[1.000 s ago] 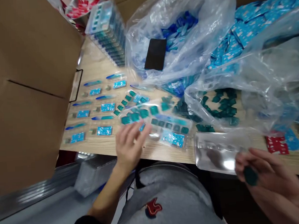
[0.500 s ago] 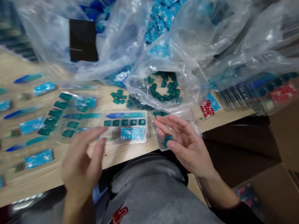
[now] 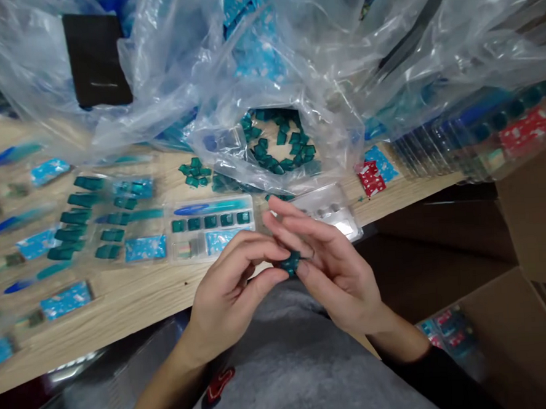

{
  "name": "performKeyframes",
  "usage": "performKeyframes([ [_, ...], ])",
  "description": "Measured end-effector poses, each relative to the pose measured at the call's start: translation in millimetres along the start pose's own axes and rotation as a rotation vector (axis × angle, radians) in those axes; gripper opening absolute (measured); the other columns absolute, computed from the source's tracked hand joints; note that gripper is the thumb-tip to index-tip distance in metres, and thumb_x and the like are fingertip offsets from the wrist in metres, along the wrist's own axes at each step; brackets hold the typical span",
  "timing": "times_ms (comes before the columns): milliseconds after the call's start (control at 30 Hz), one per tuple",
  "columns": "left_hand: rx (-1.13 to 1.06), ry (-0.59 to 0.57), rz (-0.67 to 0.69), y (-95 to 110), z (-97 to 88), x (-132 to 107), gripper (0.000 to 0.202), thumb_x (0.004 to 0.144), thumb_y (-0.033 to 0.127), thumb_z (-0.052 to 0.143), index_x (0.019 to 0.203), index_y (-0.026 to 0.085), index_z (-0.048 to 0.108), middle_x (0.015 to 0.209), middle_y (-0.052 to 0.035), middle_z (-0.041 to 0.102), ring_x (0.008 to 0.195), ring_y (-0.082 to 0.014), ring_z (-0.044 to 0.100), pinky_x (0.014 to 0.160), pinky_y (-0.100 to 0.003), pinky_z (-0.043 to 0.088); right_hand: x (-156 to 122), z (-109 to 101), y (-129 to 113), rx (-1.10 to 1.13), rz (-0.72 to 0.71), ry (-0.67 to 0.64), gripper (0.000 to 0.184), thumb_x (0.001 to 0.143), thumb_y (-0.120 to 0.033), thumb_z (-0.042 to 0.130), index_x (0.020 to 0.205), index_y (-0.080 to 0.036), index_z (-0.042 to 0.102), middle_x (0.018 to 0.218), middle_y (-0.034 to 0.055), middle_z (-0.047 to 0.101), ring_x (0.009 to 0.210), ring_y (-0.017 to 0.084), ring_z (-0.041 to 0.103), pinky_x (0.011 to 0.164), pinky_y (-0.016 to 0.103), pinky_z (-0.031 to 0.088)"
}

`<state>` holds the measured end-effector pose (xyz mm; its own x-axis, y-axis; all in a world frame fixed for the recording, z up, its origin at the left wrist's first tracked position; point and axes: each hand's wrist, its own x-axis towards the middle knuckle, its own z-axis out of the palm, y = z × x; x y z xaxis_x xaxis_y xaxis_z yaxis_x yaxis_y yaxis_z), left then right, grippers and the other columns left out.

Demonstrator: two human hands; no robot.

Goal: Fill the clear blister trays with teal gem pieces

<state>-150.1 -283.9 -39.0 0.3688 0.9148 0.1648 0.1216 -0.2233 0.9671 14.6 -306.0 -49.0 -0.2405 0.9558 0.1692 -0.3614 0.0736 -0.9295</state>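
Note:
My left hand (image 3: 236, 287) and my right hand (image 3: 337, 268) meet over the front of the table. Between their thumbs and fingertips is a small see-through teal piece (image 3: 289, 263), maybe more than one stacked; fingers cover part of it. The left thumb and forefinger pinch its left side, and the right thumb presses its right side. Just behind my left hand lies a clear tray (image 3: 191, 249) holding a blue-to-teal pen-shaped item (image 3: 208, 207), a row of teal squares (image 3: 210, 221) and a blue patterned packet (image 3: 222, 239). Another clear tray (image 3: 338, 203), with round hollows, lies behind my right hand.
Crumpled plastic bags (image 3: 164, 94) line the back; one spills a heap of teal pieces (image 3: 279, 161). Filled trays (image 3: 59, 301) cover the left side. Red (image 3: 370, 178) and blue packets lie right, beside stacked clear trays (image 3: 435, 139). A cardboard box (image 3: 502, 320) stands below right.
My left hand has moved right, away from the filled tray, to the teal piece in my right hand. The camera view has shifted slightly.

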Motion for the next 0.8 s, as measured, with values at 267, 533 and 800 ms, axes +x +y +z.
performKeyframes([
  [267, -0.407, 0.055, -0.252, -3, 9.9, 0, 0.007, 0.09, 0.024, 0.067, 0.097, 0.026, 0.067, 0.096, 0.0002, 0.067, 0.08, -0.0105, 0.066, 0.069, -0.021, 0.06, 2, -5, 2, -0.621, -0.227, 0.259, 0.022, 0.09, -0.006, 0.061, 0.102, -0.023, 0.067, 0.109, 0.0036, 0.067, 0.1, 0.014, 0.068, 0.088, 0.029, 0.059],
  [533, -0.281, 0.074, -0.254, -10, 3.5, -7, 0.016, 0.091, 0.033, 0.066, 0.106, 0.031, 0.068, 0.101, -0.0023, 0.071, 0.085, -0.0165, 0.071, 0.072, -0.03, 0.064, 4, -10, -2, -0.581, -0.181, 0.199, 0.026, 0.091, -0.011, 0.061, 0.11, -0.026, 0.068, 0.102, 0.0024, 0.072, 0.094, 0.015, 0.069, 0.082, 0.028, 0.058],
  [800, -0.036, 0.118, -0.154, -4, 4.5, -3, 0.017, 0.09, 0.032, 0.067, 0.106, 0.031, 0.07, 0.093, 0.0006, 0.07, 0.086, -0.0119, 0.069, 0.073, -0.022, 0.059, 4, -17, 0, -0.558, -0.155, 0.117, 0.013, 0.092, -0.015, 0.063, 0.104, -0.02, 0.066, 0.09, 0.003, 0.071, 0.082, 0.012, 0.067, 0.073, 0.025, 0.056],
])
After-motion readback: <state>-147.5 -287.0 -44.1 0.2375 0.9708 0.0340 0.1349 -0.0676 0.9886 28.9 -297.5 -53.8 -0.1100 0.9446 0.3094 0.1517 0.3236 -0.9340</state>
